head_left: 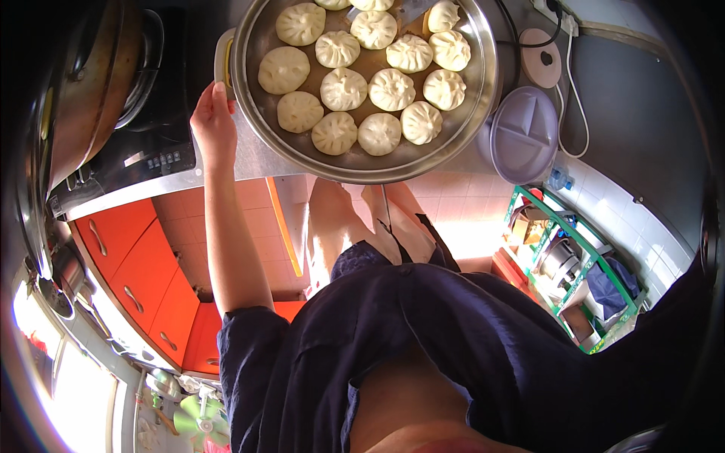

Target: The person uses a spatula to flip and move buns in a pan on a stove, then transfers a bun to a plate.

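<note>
A large round metal pan (362, 168) sits at the counter's front edge, in the upper middle of the head view. Several pleated buns (344, 89) lie spread over its base, some of them touching. My left hand (216, 123) grips the pan's side handle (222, 59), with the thumb on top of it. My right hand is out of view. Near the top of the pan, partly cut off by the picture's edge, a flat translucent blade, perhaps a spatula (416, 10), lies among the buns.
Right of the pan are a divided purple plate (524, 136), a pinkish round lid (541, 59) and cables. At left, a large pot (90, 96) stands by a black cooktop (170, 136). Orange cabinets (133, 272) and a green-edged shelf rack (572, 272) stand lower down.
</note>
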The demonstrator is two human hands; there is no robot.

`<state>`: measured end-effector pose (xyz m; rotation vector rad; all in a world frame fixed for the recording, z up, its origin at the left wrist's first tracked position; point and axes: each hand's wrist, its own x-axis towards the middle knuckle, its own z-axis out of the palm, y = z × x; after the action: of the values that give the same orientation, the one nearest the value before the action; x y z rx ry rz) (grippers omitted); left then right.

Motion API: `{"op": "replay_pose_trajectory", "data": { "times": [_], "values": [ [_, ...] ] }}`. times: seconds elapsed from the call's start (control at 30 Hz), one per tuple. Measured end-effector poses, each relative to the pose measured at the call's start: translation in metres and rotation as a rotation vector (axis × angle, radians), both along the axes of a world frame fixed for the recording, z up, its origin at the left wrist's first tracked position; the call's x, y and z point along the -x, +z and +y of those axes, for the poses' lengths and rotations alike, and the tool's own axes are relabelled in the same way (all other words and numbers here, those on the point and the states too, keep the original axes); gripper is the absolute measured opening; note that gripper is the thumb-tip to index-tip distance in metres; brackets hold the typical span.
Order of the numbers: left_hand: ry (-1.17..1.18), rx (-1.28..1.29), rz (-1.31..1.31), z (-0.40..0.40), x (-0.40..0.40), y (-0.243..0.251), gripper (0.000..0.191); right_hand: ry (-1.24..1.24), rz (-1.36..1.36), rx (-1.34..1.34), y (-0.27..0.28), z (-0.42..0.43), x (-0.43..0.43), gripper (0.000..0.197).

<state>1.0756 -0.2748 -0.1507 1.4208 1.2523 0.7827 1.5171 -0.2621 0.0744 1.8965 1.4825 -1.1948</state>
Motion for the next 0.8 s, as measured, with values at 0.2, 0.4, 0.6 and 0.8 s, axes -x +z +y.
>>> {"op": "replay_pose_trajectory", "data": {
  "times": [0.2,0.4,0.6,0.8],
  "values": [
    [0.012,0.023,0.008,0.0,-0.001,0.0,0.032,-0.052,0.04,0.055,0.002,-0.009,-0.008,0.027],
    [-0.002,0.011,0.031,0.002,0.001,-0.001,0.032,-0.11,0.09,0.034,-0.006,-0.021,-0.004,0.028],
    [-0.008,0.01,0.028,0.002,0.001,0.0,0.032,-0.229,0.139,0.036,-0.008,-0.034,-0.007,0.029],
    [-0.013,0.023,0.037,0.004,0.001,-0.001,0.031,-0.307,0.165,0.025,-0.007,-0.044,-0.026,0.029]
  ]
}}
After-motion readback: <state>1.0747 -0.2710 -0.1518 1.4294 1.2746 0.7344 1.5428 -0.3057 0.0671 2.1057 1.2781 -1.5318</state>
